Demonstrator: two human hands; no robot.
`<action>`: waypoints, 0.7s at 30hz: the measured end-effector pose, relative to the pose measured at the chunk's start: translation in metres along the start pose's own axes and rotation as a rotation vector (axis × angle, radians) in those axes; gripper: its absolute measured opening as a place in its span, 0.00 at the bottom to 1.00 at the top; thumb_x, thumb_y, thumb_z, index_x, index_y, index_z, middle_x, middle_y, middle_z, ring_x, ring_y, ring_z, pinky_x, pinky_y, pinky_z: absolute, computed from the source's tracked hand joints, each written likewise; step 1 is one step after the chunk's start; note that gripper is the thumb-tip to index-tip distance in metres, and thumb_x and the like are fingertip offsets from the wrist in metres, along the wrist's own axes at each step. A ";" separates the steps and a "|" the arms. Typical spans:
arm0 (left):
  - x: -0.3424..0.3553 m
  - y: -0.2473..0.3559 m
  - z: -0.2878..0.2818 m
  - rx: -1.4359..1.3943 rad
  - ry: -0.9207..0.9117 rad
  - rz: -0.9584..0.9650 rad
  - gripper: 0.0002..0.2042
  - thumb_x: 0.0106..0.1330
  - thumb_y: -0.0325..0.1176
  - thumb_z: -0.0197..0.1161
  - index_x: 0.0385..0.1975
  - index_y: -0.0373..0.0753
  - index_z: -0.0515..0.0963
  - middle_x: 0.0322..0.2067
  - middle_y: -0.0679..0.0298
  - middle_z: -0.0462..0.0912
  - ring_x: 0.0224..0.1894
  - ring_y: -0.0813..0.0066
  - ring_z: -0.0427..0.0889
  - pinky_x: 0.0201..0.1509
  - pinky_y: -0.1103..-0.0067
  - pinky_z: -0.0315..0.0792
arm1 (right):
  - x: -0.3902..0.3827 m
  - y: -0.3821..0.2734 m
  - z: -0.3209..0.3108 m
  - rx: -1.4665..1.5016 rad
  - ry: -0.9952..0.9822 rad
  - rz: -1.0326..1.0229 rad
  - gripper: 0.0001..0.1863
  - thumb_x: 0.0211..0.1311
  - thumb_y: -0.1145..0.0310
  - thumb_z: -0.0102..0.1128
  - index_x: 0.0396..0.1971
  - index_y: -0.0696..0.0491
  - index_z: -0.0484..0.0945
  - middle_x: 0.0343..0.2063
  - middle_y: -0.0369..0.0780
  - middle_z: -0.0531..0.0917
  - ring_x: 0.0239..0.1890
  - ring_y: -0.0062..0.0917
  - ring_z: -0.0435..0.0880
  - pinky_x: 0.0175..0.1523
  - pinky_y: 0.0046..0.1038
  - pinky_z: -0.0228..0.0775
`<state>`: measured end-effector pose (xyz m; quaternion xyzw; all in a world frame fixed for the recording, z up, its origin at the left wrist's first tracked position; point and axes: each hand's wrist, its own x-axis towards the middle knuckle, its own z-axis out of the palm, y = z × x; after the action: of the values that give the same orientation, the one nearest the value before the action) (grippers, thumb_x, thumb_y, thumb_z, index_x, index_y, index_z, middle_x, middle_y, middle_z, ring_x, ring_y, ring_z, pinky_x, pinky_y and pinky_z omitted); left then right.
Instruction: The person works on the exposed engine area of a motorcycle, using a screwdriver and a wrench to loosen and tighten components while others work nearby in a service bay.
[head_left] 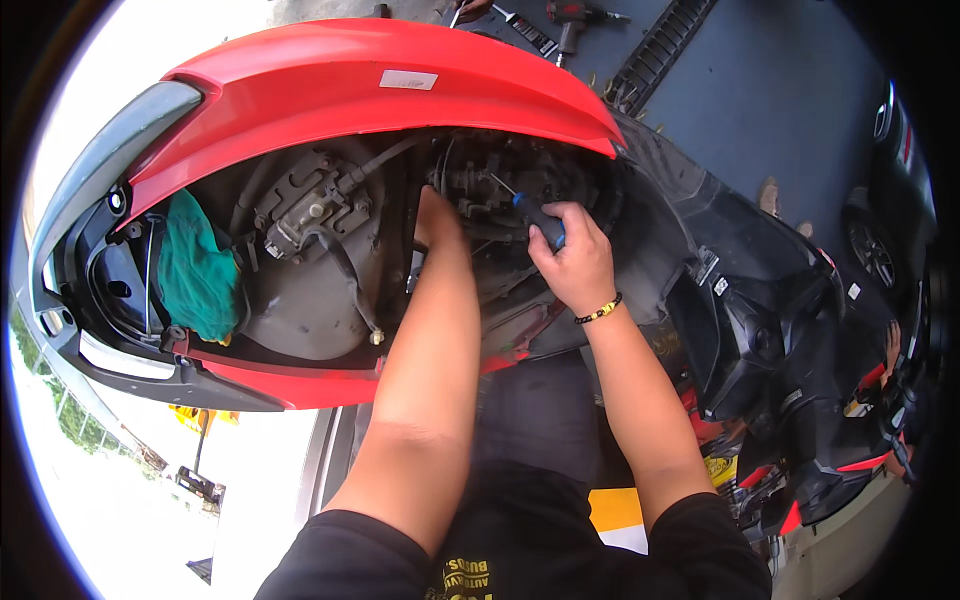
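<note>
The opened body of a red scooter (400, 55) lies in front of me, its upper bay exposed. My right hand (578, 255) is closed around the black-and-blue handle of a screwdriver (540, 217). The thin shaft points up and left, its tip over the dark engine parts (490, 185). Down into the same bay reaches my left hand (437, 218), between the engine parts and the grey fuel tank (315, 310); its fingers are hidden. On the tank sits a metal pump plate (315, 210), with a loose black hose (350, 275) hanging beside it.
A green cloth (197, 270) is tucked into the bay's left end. Beyond the scooter, a power tool (570, 28) and a tube (530, 33) lie on the grey floor near another person's hand (472, 10). Black body panels (755, 320) stand at right.
</note>
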<state>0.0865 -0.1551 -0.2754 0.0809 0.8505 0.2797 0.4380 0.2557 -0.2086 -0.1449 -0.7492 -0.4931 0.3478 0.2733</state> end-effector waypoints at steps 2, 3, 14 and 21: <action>-0.003 0.009 0.003 0.063 -0.053 -0.013 0.17 0.55 0.30 0.55 0.43 0.28 0.78 0.38 0.53 0.82 0.39 0.62 0.82 0.42 0.68 0.75 | 0.016 -0.008 0.009 -0.113 -0.071 -0.102 0.14 0.53 0.67 0.65 0.39 0.54 0.75 0.33 0.46 0.81 0.34 0.45 0.82 0.38 0.39 0.76; -0.009 0.016 0.001 0.135 -0.100 -0.023 0.16 0.56 0.30 0.57 0.42 0.27 0.78 0.38 0.52 0.82 0.39 0.63 0.82 0.43 0.69 0.75 | 0.020 -0.009 0.015 -0.118 -0.122 -0.083 0.14 0.54 0.66 0.64 0.39 0.53 0.76 0.33 0.45 0.81 0.34 0.44 0.82 0.37 0.41 0.76; -0.001 0.003 0.009 0.281 -0.311 0.362 0.22 0.59 0.28 0.54 0.57 0.38 0.73 0.45 0.49 0.82 0.50 0.59 0.81 0.56 0.71 0.70 | 0.006 -0.010 0.044 -0.181 -0.104 -0.004 0.14 0.57 0.64 0.62 0.43 0.51 0.79 0.32 0.45 0.80 0.32 0.43 0.82 0.35 0.40 0.76; -0.031 0.002 0.004 0.870 -0.084 0.682 0.20 0.59 0.30 0.55 0.54 0.43 0.75 0.43 0.48 0.82 0.45 0.51 0.82 0.52 0.60 0.74 | 0.005 -0.005 0.051 -0.155 -0.064 0.051 0.15 0.59 0.62 0.61 0.44 0.53 0.78 0.34 0.46 0.81 0.34 0.44 0.83 0.37 0.41 0.76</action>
<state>0.1080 -0.1637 -0.2550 0.5363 0.7951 0.0249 0.2822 0.2143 -0.1986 -0.1734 -0.7688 -0.5079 0.3392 0.1896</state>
